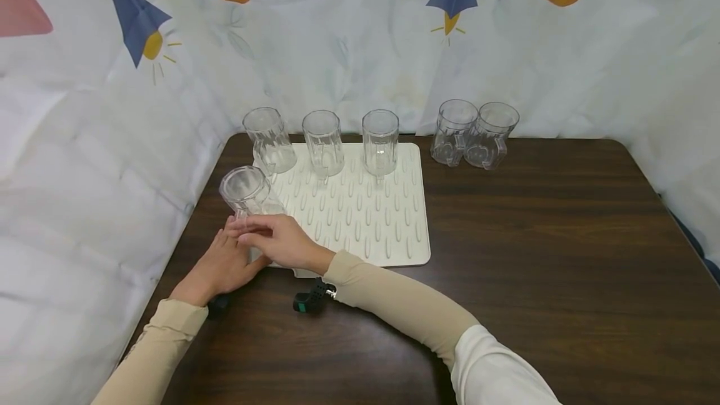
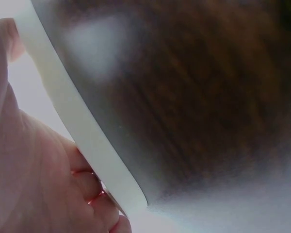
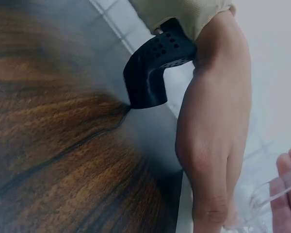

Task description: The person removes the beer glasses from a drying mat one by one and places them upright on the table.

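A clear glass mug [image 1: 245, 186] stands at the left edge of a white ridged drying mat [image 1: 399, 230]. My right hand [image 1: 287, 242] reaches across to its near side, thumb and fingers bent together at the handle, whose lower part they hide. My left hand [image 1: 222, 264] lies low at the mat's front left corner, fingers extended toward the mug's base and partly under the right hand. In the left wrist view, the left fingers [image 2: 89, 187] show along the mat's edge [image 2: 87, 121]. The right wrist view catches the right hand [image 3: 211, 136] beside glass [image 3: 276, 191], with fingertips behind it.
Three more glass mugs, a left one [image 1: 274, 142], a middle one [image 1: 324, 145] and a right one [image 1: 381, 142], line the mat's back. Two mugs [image 1: 452, 133] stand close together on the dark wood table [image 1: 534, 255]. Patterned white cloth [image 1: 349, 36] hangs behind and at the left.
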### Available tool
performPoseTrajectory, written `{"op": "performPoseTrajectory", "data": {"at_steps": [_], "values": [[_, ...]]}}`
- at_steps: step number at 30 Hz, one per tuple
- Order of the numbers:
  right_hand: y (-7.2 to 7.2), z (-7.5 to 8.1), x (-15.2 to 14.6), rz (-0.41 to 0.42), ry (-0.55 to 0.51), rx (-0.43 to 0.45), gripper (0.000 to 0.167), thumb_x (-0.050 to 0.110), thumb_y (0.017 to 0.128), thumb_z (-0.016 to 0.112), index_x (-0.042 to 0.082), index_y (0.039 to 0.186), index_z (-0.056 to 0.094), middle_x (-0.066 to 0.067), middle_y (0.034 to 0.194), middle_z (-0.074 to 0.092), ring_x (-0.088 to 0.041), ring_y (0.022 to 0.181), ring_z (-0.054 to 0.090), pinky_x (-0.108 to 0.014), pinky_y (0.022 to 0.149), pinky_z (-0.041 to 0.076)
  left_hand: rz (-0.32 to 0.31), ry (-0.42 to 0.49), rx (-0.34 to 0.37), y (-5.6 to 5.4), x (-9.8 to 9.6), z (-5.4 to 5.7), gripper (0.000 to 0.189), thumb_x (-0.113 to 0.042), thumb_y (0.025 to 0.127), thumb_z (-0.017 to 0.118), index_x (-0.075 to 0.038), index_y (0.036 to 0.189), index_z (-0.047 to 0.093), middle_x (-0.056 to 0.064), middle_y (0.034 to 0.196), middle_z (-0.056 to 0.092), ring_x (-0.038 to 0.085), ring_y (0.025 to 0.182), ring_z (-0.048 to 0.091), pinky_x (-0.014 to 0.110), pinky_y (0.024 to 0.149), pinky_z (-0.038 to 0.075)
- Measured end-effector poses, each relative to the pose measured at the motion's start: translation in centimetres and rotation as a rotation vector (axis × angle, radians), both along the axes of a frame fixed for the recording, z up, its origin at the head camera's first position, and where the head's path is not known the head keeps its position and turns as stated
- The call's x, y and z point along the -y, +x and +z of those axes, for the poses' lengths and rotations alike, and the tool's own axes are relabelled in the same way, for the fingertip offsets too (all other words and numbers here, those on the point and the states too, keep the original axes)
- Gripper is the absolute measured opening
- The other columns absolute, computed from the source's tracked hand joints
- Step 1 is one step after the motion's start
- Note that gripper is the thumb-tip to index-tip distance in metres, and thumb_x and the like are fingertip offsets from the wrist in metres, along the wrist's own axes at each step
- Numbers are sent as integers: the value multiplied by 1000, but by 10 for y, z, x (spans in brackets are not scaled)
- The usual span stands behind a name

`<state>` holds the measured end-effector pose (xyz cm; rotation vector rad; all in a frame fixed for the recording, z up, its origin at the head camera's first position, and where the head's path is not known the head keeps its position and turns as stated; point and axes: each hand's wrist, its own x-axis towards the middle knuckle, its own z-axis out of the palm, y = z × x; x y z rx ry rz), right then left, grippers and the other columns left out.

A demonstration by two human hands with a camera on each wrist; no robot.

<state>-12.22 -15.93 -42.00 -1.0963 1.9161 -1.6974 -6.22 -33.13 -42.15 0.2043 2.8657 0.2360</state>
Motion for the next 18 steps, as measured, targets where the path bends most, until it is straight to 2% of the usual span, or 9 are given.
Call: {"op": "performPoseTrajectory", "data": {"at_steps": [6, 12, 18], "values": [[1, 0, -3, -67, 13, -40, 31, 18, 104, 63, 14, 133, 71, 0, 129, 76, 0, 119, 70, -7, 96, 51, 11, -6, -20, 0, -1, 0, 92, -52, 102, 57, 12, 159, 23, 42, 166, 13, 64, 153, 10, 79, 120, 19], [2, 1, -5, -87, -62, 30, 29, 14, 103, 63, 11, 130, 72, -5, 127, 77, -6, 121, 71, -11, 101, 52, 28, -9, -31, -1, -4, 0, 98, -54, 102, 57, 12, 160, 16, 40, 167, 10, 64, 153, 10, 78, 119, 21], [1, 1, -7, -49, -148, 100, 30, 8, 104, 59, 3, 132, 68, -14, 131, 74, -19, 125, 70, -15, 100, 55, 27, -21, -53, -1, -4, -1, 95, -53, 101, 59, 14, 158, 22, 41, 165, 17, 63, 153, 14, 78, 118, 24]]}}
